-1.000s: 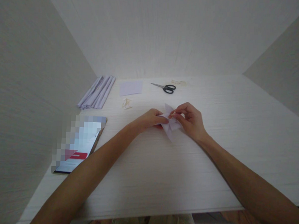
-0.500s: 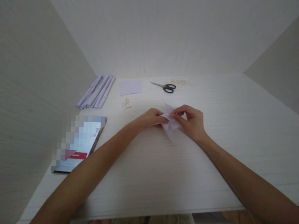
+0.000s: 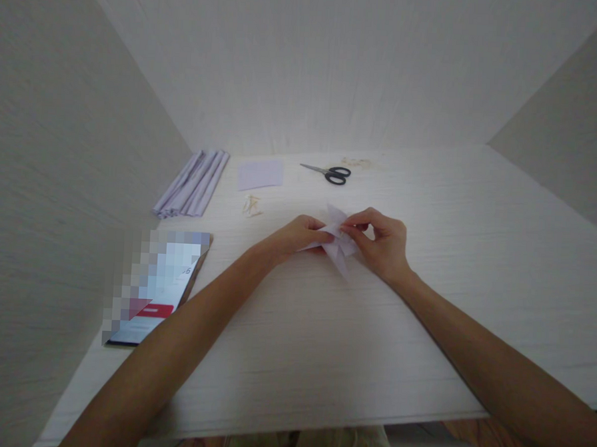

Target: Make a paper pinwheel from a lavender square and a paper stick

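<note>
The left hand (image 3: 298, 235) and right hand (image 3: 380, 244) both pinch a folded paper star (image 3: 338, 245) between them. It looks light, thin and easy to crumple, so hold it gently by its points.

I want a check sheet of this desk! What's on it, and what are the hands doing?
Surface: pale wooden table, in use.
Job's things: folded paper shape, pinched by both hands.
Clutter: paper strips, paper sheet, scissors, small scraps, tablet.
Grippers: left hand and right hand, each closed on the shape.
Cables: nothing seen.
Surroundings: plain walls on three sides.
</note>
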Tool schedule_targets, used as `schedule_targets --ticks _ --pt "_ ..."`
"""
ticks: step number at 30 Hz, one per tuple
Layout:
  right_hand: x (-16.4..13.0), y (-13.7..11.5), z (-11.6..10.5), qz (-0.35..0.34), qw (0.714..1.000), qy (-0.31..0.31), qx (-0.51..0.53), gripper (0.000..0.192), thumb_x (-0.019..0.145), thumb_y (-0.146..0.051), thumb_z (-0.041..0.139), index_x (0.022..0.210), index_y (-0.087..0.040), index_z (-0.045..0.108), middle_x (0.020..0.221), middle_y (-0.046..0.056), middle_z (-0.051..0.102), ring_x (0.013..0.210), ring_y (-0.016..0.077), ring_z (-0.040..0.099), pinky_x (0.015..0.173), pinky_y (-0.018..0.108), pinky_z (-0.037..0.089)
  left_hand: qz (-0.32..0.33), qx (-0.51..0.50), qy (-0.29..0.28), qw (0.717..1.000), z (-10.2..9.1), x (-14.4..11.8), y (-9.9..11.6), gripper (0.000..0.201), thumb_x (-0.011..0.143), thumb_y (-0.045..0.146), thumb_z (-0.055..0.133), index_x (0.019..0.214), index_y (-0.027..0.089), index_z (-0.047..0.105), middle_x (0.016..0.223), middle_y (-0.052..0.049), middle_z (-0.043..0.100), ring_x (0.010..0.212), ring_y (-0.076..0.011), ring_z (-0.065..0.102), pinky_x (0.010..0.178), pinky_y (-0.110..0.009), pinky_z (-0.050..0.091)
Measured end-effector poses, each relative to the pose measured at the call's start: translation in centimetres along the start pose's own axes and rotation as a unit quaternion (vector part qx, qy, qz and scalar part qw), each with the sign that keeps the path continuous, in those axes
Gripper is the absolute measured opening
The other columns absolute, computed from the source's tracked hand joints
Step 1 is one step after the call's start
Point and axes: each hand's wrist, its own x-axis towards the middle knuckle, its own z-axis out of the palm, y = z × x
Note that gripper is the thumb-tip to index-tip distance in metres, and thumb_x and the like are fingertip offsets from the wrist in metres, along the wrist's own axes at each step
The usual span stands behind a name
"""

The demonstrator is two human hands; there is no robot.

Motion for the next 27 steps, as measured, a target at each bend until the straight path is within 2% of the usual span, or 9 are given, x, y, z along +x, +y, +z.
schedule_targets --ticks 8,22,27 --pt "0.04 -0.11 0.00 -0.013 1.000 0.005 -0.025 0.004 0.069 -0.020 0.060 0.065 -0.019 0.061 0.060 -0.002 0.059 0.054 0.0098 0.050 0.052 0.024 0.042 0.015 0.018 -0.008 1.000 -0.10 0.05 -0.13 0.007 0.057 0.018 0.059 0.057 0.011 0.058 0.050 0.003 0.051 0.048 -0.0059 0.045 0.052 -0.020 0.034" --pt "0.04 -0.26 0.02 -0.035 0.999 0.010 -0.029 0.005 0.069 -0.018 0.060 0.064 -0.019 0.060 0.062 -0.001 0.061 0.056 0.0104 0.051 0.051 0.024 0.041 0.047 0.039 0.007 0.998 -0.18 0.59 -0.85 0.012 0.059 0.023 0.061 0.061 0.011 0.060 0.053 0.003 0.052 0.049 -0.0061 0.045 0.052 -0.021 0.033" --pt "0.07 -0.31 -0.08 -0.036 0.999 0.005 -0.028 0.004 0.070 -0.019 0.060 0.066 -0.019 0.061 0.064 -0.001 0.062 0.056 0.0106 0.052 0.051 0.025 0.042 0.040 0.026 0.023 0.999 -0.02 0.57 -0.83 0.011 0.058 0.020 0.061 0.063 0.011 0.061 0.053 0.003 0.054 0.050 -0.0063 0.046 0.053 -0.021 0.034"
